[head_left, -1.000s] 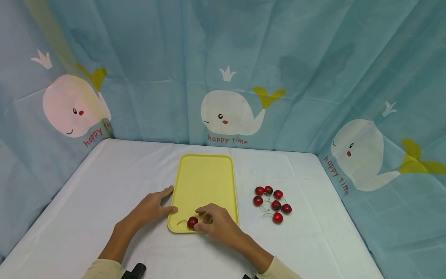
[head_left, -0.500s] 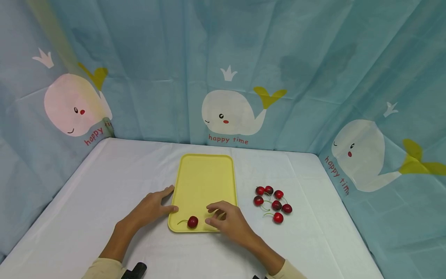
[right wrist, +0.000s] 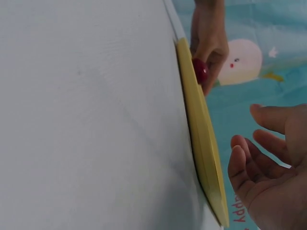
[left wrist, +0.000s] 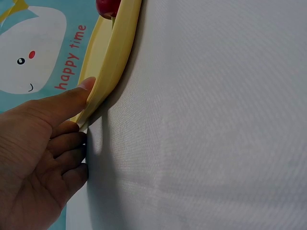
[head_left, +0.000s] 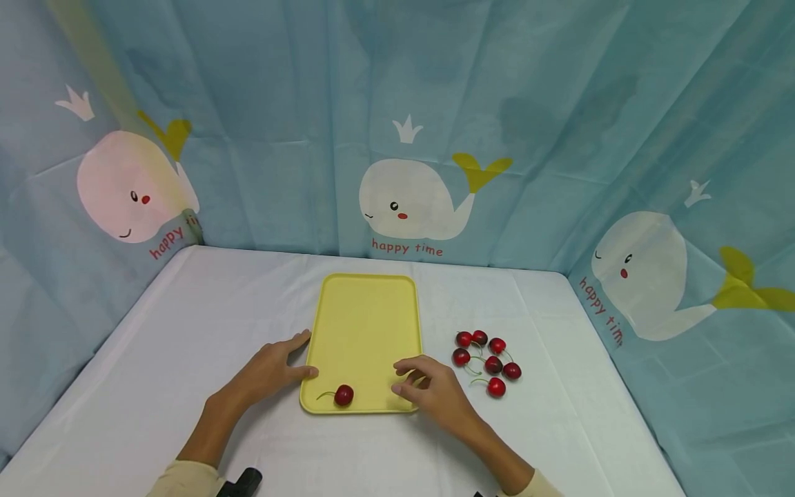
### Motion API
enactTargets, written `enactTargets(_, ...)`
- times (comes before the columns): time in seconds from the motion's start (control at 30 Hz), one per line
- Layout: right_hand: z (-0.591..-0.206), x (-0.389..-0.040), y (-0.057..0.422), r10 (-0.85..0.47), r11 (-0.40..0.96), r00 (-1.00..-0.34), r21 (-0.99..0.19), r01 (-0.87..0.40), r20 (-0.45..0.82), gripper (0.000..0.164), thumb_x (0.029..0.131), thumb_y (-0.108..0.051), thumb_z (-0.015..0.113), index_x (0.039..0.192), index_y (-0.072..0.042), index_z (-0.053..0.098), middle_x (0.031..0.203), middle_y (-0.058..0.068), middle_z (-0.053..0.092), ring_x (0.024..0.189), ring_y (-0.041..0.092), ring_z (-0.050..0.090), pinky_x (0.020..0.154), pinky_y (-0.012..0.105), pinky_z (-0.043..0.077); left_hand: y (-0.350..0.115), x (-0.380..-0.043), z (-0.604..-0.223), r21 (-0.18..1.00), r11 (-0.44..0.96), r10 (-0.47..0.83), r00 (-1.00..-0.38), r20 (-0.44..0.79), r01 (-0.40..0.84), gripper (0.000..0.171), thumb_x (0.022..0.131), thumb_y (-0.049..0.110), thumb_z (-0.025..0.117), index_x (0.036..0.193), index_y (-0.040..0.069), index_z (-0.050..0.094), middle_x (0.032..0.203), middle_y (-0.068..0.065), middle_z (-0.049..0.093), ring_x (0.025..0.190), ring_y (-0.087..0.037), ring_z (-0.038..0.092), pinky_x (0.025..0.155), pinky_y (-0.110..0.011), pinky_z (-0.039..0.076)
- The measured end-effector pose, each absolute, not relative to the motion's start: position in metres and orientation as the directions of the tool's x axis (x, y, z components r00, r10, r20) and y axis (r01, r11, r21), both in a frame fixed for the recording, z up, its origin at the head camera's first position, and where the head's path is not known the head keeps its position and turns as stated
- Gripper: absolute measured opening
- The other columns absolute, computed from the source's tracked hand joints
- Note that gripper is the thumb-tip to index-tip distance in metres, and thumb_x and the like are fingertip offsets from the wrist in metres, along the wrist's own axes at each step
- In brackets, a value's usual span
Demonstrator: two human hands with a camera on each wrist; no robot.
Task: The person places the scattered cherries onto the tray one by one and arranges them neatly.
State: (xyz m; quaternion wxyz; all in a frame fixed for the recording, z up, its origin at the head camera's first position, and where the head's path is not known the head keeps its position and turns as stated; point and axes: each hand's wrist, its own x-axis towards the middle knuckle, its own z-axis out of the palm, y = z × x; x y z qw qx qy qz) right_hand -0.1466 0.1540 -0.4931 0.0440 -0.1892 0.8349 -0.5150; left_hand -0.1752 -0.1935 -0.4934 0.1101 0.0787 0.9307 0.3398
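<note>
A yellow rectangular tray (head_left: 369, 317) lies on the table, with one dark red cherry (head_left: 344, 395) near its front left corner, stem pointing left. My left hand (head_left: 270, 371) holds the tray's left edge; in the left wrist view its thumb (left wrist: 72, 103) lies over the rim and the other fingers bend against the side. Over the tray's front right part is my right hand (head_left: 435, 390), its fingers loosely bent and apart with nothing between them. Several red cherries (head_left: 493, 365) with green stems lie in a loose group to the right of that hand.
A white cloth (head_left: 559, 428) covers the table. Blue curtains (head_left: 279, 138) printed with whales stand along the back and both sides.
My right hand has moved right, away from the cherry on the tray, toward the tray's right edge. That cherry stays in place; my left hand has not visibly moved.
</note>
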Motion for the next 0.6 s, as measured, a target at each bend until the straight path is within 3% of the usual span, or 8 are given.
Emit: enactTargets(0.6,-0.489,-0.138,0.198,-0.202,0.416,-0.977,-0.897,-0.145,0.064,0.032,0.091,-0.02,0.086,0.121,-0.015,0.077,0.113,0.004,0.075,0.093,0.014,0.071,0.076,0.025,0.062,-0.194,-0.174,-0.492,0.663,0.746,0.225,-0.963,-0.151,0.07,0.095,0.091,0.045,0.083,0.162,0.002,0.04,0.165,-0.024,0.041,0.153,-0.049,0.037,0.121,-0.067,0.036)
